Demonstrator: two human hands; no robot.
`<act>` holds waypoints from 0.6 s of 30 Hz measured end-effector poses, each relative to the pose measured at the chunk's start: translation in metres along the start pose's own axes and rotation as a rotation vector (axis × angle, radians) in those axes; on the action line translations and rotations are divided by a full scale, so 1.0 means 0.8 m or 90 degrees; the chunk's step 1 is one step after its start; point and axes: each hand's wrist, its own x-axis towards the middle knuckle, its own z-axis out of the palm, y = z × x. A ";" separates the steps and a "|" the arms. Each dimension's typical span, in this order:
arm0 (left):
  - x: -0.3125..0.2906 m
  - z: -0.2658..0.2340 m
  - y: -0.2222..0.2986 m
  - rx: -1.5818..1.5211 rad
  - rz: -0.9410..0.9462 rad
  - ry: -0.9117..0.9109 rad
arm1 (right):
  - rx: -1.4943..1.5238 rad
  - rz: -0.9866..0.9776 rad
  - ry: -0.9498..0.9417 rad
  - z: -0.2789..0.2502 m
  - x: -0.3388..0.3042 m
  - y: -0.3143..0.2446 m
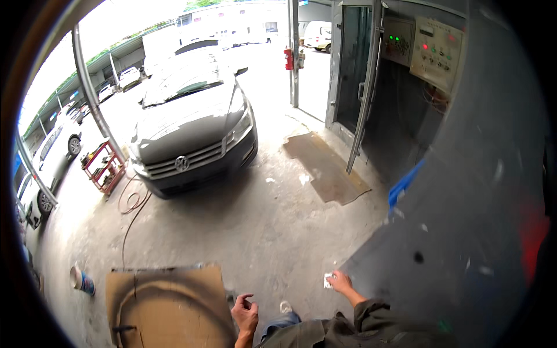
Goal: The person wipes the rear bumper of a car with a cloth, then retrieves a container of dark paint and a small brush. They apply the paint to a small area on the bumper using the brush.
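My right hand (342, 282) is closed, with a small white piece (328, 281) held at its fingertips. The piece has darker marks and looks like a crumpled wad or small packet; its exact kind cannot be made out. At the lower middle, my left hand (246, 314) hangs with its fingers loosely bent and apart, nothing visible in them. Nearest to it is a flat brown cardboard sheet (168, 313) on the floor, marked with dark sprayed curves. A dark grey wall (441, 249) rises beside my right arm.
Ahead stands a car (185, 139) with a grey front. To its left are a red tool cart (105, 168) and a coiled hose (134, 200). A can (82, 281) sits left of the cardboard. Right are a brown floor mat (328, 168), glass door (354, 69) and control panel (437, 53).
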 end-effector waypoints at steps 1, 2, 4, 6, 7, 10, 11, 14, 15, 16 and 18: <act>0.052 0.027 0.015 0.013 0.024 -0.025 | 0.006 0.033 0.011 -0.005 0.028 0.007; 0.100 0.051 0.033 0.036 0.041 -0.075 | 0.014 0.070 0.017 -0.006 0.050 0.020; 0.194 0.100 0.074 0.028 0.029 -0.150 | 0.088 0.159 0.075 -0.011 0.093 0.037; 0.293 0.164 0.093 0.012 0.109 -0.197 | 0.228 0.259 0.135 -0.004 0.163 0.094; 0.338 0.188 0.092 0.017 0.143 -0.210 | 0.213 0.305 0.144 -0.003 0.187 0.085; 0.470 0.262 0.072 -0.001 0.099 -0.196 | 0.091 0.385 0.126 -0.006 0.281 0.067; 0.507 0.289 0.075 0.021 0.078 -0.194 | 0.083 0.399 0.068 -0.009 0.320 0.072; 0.582 0.387 0.049 -0.037 -0.040 -0.142 | -0.015 0.400 0.067 -0.089 0.455 0.085; 0.619 0.396 0.035 -0.076 -0.051 -0.136 | 0.004 0.385 0.056 -0.067 0.498 0.056; 0.661 0.407 0.047 -0.054 -0.085 -0.146 | 0.013 0.369 0.049 -0.074 0.557 0.026; 0.733 0.433 0.068 -0.035 -0.072 -0.111 | -0.009 0.296 0.073 -0.107 0.657 -0.032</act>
